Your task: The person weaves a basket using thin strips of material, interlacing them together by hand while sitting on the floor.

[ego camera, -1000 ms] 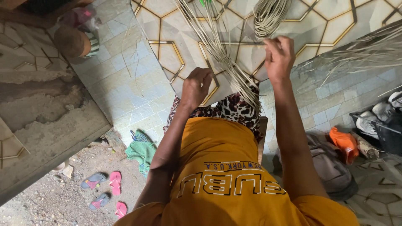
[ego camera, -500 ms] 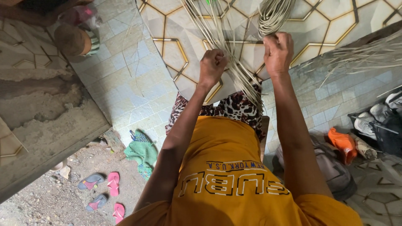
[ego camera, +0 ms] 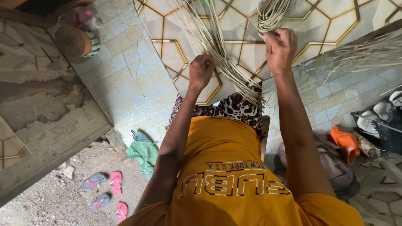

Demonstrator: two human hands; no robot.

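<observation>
Left hand (ego camera: 202, 70), frame centre, is fisted round a few pale straw strands (ego camera: 217, 50) running from the top edge down to the lap. Right hand (ego camera: 280, 48), upper right, clenches the coiled end of a thicker straw bundle (ego camera: 272, 14). Looks early: strands loose, nothing woven yet, more loose straw (ego camera: 360, 54) at right untouched.

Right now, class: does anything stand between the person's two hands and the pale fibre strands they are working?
Nothing visible does. The left hand is closed on the long strands, and the right hand is closed on the bundled strands.
</observation>
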